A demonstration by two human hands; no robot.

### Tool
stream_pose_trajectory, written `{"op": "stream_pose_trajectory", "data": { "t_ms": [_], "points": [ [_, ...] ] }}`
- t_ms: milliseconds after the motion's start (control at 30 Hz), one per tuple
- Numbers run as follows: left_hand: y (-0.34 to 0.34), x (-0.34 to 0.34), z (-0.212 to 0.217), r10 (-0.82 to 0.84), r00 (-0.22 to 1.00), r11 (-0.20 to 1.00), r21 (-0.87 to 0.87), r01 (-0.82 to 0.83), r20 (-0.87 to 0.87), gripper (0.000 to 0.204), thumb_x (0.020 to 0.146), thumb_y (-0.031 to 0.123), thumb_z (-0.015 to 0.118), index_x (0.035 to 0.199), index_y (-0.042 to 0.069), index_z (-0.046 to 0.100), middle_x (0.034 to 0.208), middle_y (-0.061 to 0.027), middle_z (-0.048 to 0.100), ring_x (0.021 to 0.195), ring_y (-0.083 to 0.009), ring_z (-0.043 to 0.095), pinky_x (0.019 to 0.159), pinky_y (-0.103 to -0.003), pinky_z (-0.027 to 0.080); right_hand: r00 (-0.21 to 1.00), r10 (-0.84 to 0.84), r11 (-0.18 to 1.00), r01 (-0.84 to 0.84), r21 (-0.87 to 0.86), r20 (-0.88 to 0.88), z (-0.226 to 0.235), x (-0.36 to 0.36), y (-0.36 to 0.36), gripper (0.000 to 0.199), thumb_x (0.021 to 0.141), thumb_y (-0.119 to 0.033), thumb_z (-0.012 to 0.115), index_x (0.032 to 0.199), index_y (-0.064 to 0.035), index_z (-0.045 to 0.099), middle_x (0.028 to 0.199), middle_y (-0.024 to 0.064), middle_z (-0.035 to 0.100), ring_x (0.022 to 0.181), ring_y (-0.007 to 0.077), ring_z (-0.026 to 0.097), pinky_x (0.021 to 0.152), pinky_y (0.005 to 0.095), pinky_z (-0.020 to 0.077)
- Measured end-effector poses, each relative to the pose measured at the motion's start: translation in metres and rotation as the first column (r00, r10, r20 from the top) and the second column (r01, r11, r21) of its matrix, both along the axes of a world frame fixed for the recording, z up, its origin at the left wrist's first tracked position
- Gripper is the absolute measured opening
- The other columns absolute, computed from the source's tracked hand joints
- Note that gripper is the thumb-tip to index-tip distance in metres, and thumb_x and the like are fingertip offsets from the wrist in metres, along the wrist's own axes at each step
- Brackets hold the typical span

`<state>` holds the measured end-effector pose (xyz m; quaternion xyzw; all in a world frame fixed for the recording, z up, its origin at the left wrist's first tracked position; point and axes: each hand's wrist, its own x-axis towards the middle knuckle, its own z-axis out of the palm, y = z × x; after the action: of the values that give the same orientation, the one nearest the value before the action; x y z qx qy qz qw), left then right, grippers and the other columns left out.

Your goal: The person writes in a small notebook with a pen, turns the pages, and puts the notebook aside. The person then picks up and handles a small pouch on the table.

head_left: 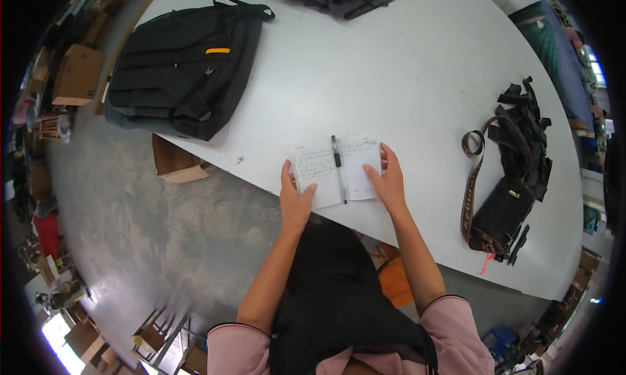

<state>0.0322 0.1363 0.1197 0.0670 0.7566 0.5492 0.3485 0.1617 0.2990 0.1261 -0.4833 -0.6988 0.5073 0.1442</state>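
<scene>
White table (404,69): my left hand (295,199), right hand (389,179) press notebook (336,170) flat, fingers spread; pen (337,161) in its crease.

The person wears a pink short-sleeved top whose sleeve cuffs are trimmed with a thin dark band. A black apron-like garment hangs down the front. Both forearms are bare, with no watch or rings showing.

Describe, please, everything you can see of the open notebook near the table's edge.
The small notebook lies open and flat near the white table's front edge, its lined white pages handwritten. A dark pen rests along its centre fold. The left hand holds down its left page, the right hand its right page.
</scene>
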Motion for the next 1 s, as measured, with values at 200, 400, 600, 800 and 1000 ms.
{"op": "stream_pose_trajectory", "data": {
  "t_ms": [200,400,600,800,1000],
  "points": [
    [0.002,0.0,-0.004,0.017,0.999,1.0,0.02,-0.018,0.045,0.072,0.076,-0.001,0.06,0.139,-0.001,0.025,0.117,-0.0179,0.053,0.106,-0.0228,0.054,0.091,-0.032,0.042,0.99,-0.084,0.977,0.06,-0.205,-0.112,-0.005,-0.009,-0.001,0.053,0.077,-0.009,0.065,0.124,0.0019,0.043,0.109,0.0166,0.059,0.098,0.0226,0.059,0.082,0.0319,0.047],
    [0.014,-0.001,0.019,-0.014,0.96,0.986,0.165,-0.034,0.28,0.06,0.078,-0.001,0.061,0.132,-0.004,0.036,0.124,-0.016,0.051,0.111,-0.0207,0.051,0.093,-0.032,0.042,0.958,-0.111,0.853,-0.044,-0.52,-0.263,0.025,-0.013,0.003,0.033,0.081,-0.012,0.063,0.109,0.0027,0.054,0.095,0.0142,0.063,0.087,0.0177,0.061,0.076,0.0279,0.0479],
    [0.02,0.052,0.016,-0.256,0.908,0.927,0.182,0.328,-0.331,0.073,0.077,0.013,0.066,0.138,0.001,0.029,0.14,-0.0213,0.027,0.134,-0.0302,0.024,0.108,-0.039,0.024,0.98,0.112,0.974,-0.14,-0.177,-0.162,0.046,-0.036,-0.046,0.034,0.082,-0.027,0.064,0.101,0.0011,0.055,0.085,0.0145,0.062,0.079,0.0165,0.059,0.07,0.0306,0.0473],
    [-0.016,0.045,0.052,-0.547,0.817,0.795,0.194,0.575,-0.179,0.065,0.082,0.024,0.063,0.139,0.009,0.035,0.141,-0.0166,0.032,0.13,-0.0283,0.032,0.106,-0.038,0.028,0.93,-0.017,0.911,-0.137,-0.39,-0.366,0.05,0.005,-0.022,0.027,0.084,-0.01,0.054,0.107,0.0036,0.057,0.095,0.0093,0.064,0.082,0.0151,0.06,0.074,0.0281,0.0482],
    [-0.151,0.02,0.076,-0.754,0.656,0.657,0.028,0.753,0.045,0.057,0.086,0.029,0.06,0.135,0.009,0.041,0.127,-0.0102,0.053,0.113,-0.0231,0.052,0.095,-0.035,0.041,0.964,0.132,0.978,-0.164,-0.127,-0.23,0.081,0.065,0.012,0.037,0.087,-0.026,0.059,0.113,0.0017,0.057,0.094,0.0104,0.061,0.076,0.0204,0.056,0.064,0.0325,0.0468]
  ]
}}
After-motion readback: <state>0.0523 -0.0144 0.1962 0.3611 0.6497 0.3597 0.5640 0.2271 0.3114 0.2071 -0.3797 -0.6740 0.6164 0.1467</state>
